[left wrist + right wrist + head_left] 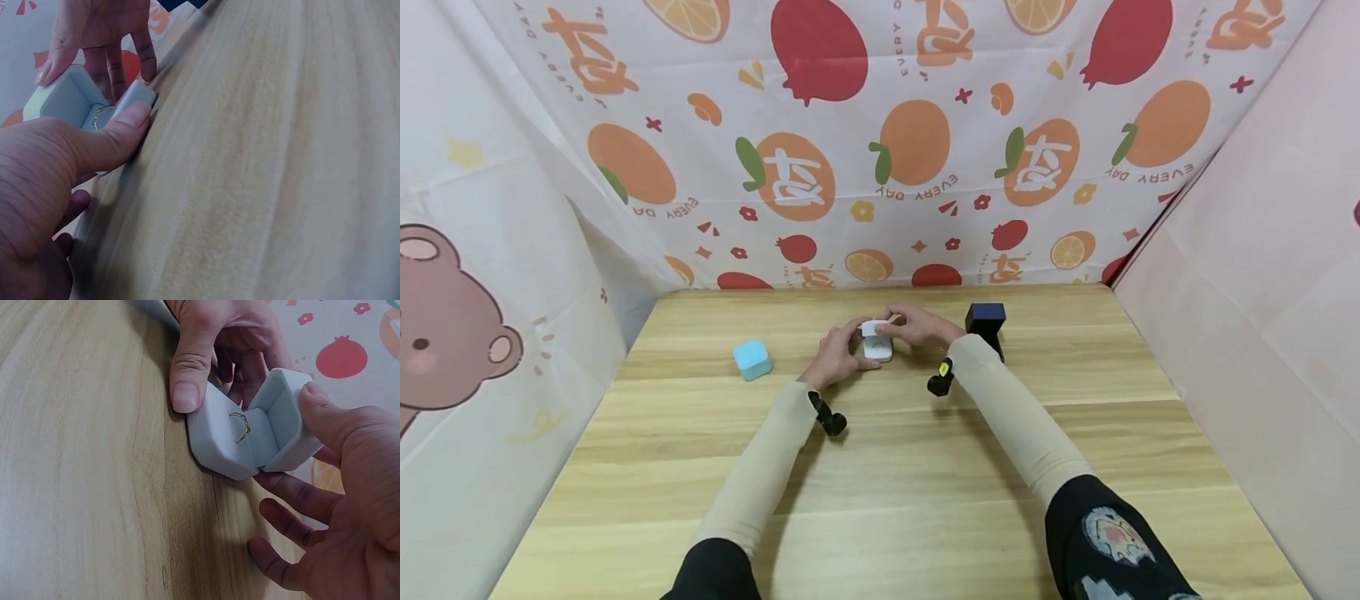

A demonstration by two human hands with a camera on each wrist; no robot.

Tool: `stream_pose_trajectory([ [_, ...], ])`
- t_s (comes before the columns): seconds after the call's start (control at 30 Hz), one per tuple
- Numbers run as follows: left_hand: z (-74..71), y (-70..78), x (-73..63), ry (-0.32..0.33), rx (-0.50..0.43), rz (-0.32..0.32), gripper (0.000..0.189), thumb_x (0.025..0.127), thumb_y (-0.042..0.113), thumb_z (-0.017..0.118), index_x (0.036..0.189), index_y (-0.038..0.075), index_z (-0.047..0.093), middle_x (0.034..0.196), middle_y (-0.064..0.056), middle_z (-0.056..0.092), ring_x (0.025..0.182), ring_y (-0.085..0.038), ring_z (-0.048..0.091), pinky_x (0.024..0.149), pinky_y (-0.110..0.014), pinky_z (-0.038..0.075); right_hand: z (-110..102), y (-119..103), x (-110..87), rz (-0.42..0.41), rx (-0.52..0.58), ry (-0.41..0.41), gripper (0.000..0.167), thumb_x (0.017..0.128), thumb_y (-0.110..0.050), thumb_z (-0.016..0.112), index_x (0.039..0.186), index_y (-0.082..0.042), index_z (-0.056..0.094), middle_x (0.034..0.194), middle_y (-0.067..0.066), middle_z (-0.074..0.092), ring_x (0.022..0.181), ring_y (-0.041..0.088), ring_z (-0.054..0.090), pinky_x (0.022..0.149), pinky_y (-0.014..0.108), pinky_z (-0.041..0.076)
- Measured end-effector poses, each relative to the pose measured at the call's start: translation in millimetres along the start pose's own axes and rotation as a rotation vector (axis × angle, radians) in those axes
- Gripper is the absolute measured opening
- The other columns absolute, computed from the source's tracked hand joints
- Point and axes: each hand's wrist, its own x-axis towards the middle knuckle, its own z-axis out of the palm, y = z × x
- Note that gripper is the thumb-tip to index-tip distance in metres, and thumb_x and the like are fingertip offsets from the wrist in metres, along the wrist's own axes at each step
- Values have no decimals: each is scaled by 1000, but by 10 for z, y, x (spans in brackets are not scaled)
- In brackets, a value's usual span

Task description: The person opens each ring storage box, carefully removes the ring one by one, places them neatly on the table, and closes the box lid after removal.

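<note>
A pale ring box sits on the wooden table with its lid raised. Inside it, a thin gold ring stands up from the padded base. My left hand grips the base, its thumb pressed on the front edge. With thumb and fingers, my right hand holds the lid from the other side. In the right wrist view, the lower fingers of the right hand are loosely bent below the box. The left fingers behind the box are partly hidden.
A light blue rounded box lies to the left of the hands. Beside the right wrist, a dark blue box-like thing is partly covered by the sleeve. A fruit-print cloth hangs along the table's back edge.
</note>
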Motion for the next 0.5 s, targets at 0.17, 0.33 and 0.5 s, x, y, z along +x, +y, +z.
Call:
stream_pose_trajectory([
  [0.17,-23,23,10,4,-5,3,86,76,29,91,150,23,48,135,-15,63,116,-34,48,112,-57,26,-11,-3,8,-10,10,9,32,102,-41,59,121,-17,63,133,8,66,121,26,63,103,44,45],
  [0.33,-31,28,2,-4,-5,0,86,76,29,91,150,24,48,138,-16,62,117,-34,48,112,-59,26,-10,-3,13,-22,3,8,33,102,-41,59,122,-14,62,134,7,64,119,27,63,100,42,45],
  [0.5,-35,37,-9,-12,1,-11,86,77,30,90,151,24,46,140,-16,61,117,-34,48,112,-58,26,-15,14,26,-24,-13,0,31,103,-39,58,121,-14,62,138,7,61,121,28,61,100,41,46],
])
